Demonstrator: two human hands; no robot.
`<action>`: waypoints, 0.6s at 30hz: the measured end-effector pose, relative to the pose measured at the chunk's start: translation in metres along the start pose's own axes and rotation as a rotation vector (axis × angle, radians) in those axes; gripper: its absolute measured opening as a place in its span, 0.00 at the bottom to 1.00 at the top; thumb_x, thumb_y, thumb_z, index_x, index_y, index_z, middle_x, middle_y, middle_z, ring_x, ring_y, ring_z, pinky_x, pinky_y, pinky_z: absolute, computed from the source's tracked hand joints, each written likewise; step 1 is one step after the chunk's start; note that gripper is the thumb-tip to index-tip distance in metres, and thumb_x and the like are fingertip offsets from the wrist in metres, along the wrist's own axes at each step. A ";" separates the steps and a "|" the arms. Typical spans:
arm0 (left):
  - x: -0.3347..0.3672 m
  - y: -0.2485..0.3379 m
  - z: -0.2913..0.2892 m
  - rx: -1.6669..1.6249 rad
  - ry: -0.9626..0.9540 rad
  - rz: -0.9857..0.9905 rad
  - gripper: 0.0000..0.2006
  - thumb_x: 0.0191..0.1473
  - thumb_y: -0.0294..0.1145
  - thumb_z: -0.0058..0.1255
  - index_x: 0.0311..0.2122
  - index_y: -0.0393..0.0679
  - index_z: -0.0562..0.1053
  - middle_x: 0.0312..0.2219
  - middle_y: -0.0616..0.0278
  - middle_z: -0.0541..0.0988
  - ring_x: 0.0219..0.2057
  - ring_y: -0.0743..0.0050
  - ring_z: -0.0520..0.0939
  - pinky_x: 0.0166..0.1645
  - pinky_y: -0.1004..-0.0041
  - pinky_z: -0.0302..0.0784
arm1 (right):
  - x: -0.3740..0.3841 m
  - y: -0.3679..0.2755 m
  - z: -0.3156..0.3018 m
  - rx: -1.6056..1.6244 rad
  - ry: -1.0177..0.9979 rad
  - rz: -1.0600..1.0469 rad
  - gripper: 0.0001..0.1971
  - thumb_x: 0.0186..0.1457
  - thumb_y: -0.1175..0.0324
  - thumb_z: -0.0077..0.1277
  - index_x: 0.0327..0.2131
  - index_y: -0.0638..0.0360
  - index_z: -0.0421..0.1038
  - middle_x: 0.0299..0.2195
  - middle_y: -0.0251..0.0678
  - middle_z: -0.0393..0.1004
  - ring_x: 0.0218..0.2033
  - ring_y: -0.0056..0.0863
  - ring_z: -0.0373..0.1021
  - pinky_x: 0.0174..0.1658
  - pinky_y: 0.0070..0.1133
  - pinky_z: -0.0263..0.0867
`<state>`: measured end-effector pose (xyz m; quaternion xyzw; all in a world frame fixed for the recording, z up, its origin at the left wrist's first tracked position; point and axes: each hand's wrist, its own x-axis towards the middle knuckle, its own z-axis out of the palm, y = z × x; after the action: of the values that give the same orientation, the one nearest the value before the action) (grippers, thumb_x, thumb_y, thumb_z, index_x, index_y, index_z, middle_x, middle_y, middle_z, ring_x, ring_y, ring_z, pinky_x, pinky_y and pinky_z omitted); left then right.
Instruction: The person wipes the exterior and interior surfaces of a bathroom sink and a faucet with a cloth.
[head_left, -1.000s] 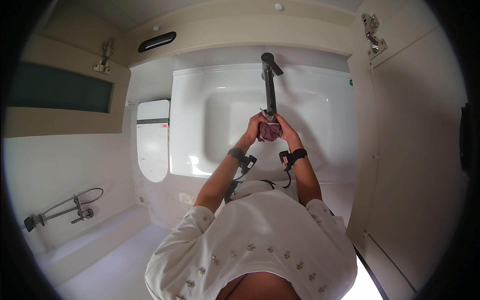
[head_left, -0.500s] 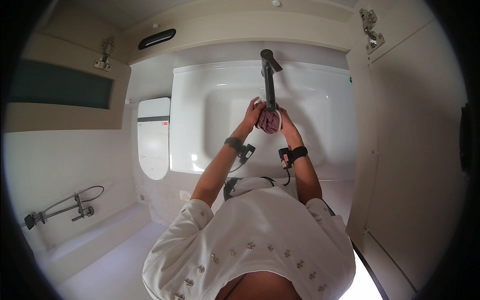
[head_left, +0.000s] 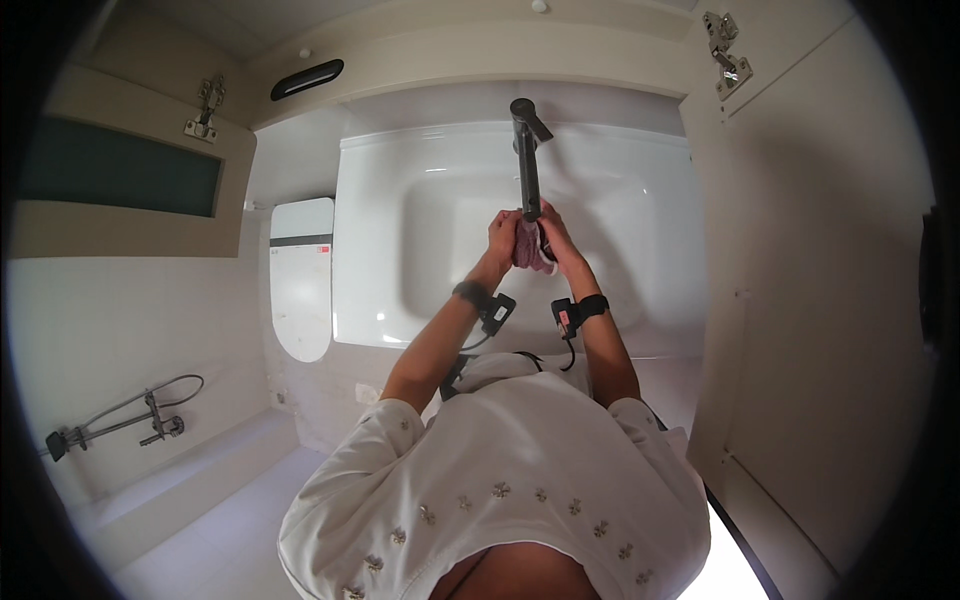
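Observation:
Over the white sink [head_left: 368, 215], both hands grip a crumpled mauve cloth [head_left: 530, 250] with a pale edge, just below the tip of the dark faucet [head_left: 529, 165]. My left hand [head_left: 502, 238] has its fingers bent around the cloth's left side. On the other side, my right hand [head_left: 559, 240] holds it, its fingertips partly behind the spout. The cloth looks bunched narrow between the hands. I cannot make out whether water runs from the faucet.
A toilet with a white lid [head_left: 301, 285] stands left of the sink. An open cabinet door with a dark green panel [head_left: 130, 170] hangs at upper left; another open door [head_left: 830, 250] is at right. A shower fitting [head_left: 150, 415] is on the left wall.
The cloth was spread rounder and wider between the hands; now it is squeezed into a narrower bunch. My hands have come closer together under the spout.

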<state>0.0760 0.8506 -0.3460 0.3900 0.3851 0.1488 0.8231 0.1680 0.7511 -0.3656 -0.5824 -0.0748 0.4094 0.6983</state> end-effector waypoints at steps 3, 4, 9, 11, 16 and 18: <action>-0.012 0.013 -0.002 0.087 0.024 0.150 0.08 0.59 0.33 0.52 0.31 0.40 0.73 0.26 0.66 0.76 0.27 0.77 0.75 0.35 0.77 0.73 | -0.029 -0.035 0.020 0.032 -0.034 0.254 0.23 0.66 0.47 0.42 0.57 0.49 0.69 0.55 0.33 0.71 0.56 0.24 0.67 0.60 0.26 0.63; -0.012 0.016 -0.004 0.058 -0.011 0.106 0.10 0.59 0.35 0.51 0.30 0.40 0.73 0.25 0.65 0.76 0.27 0.76 0.75 0.35 0.76 0.73 | -0.028 -0.042 0.020 0.148 -0.091 0.419 0.24 0.66 0.46 0.43 0.56 0.49 0.69 0.55 0.32 0.71 0.56 0.24 0.66 0.60 0.26 0.62; -0.017 0.020 -0.006 -0.211 -0.320 -0.322 0.21 0.62 0.49 0.45 0.27 0.41 0.73 0.24 0.63 0.76 0.26 0.70 0.77 0.34 0.74 0.73 | -0.022 -0.021 0.008 0.269 -0.135 0.484 0.24 0.59 0.42 0.52 0.50 0.49 0.73 0.42 0.26 0.75 0.47 0.21 0.69 0.50 0.26 0.66; -0.017 0.015 -0.002 -0.297 -0.260 -0.347 0.26 0.62 0.57 0.40 0.31 0.42 0.74 0.24 0.61 0.78 0.27 0.67 0.79 0.35 0.70 0.75 | -0.022 -0.010 0.009 0.166 -0.091 0.334 0.21 0.58 0.45 0.55 0.46 0.50 0.75 0.39 0.24 0.74 0.44 0.18 0.69 0.45 0.25 0.68; -0.033 0.033 0.005 -0.235 -0.345 -0.302 0.29 0.61 0.64 0.35 0.39 0.46 0.76 0.31 0.61 0.81 0.30 0.66 0.81 0.39 0.65 0.77 | -0.028 -0.027 0.022 0.111 -0.126 0.210 0.13 0.57 0.56 0.58 0.39 0.54 0.75 0.32 0.25 0.74 0.32 0.16 0.70 0.32 0.18 0.66; -0.032 0.028 0.009 -0.204 -0.235 -0.281 0.32 0.60 0.67 0.34 0.41 0.47 0.76 0.34 0.60 0.82 0.33 0.64 0.82 0.41 0.64 0.78 | -0.030 -0.034 0.029 0.031 -0.117 0.169 0.11 0.55 0.62 0.57 0.38 0.56 0.75 0.29 0.26 0.74 0.28 0.16 0.69 0.29 0.16 0.65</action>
<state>0.0627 0.8464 -0.3047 0.2616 0.3199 0.0243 0.9103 0.1479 0.7534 -0.3152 -0.5511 -0.0596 0.5012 0.6645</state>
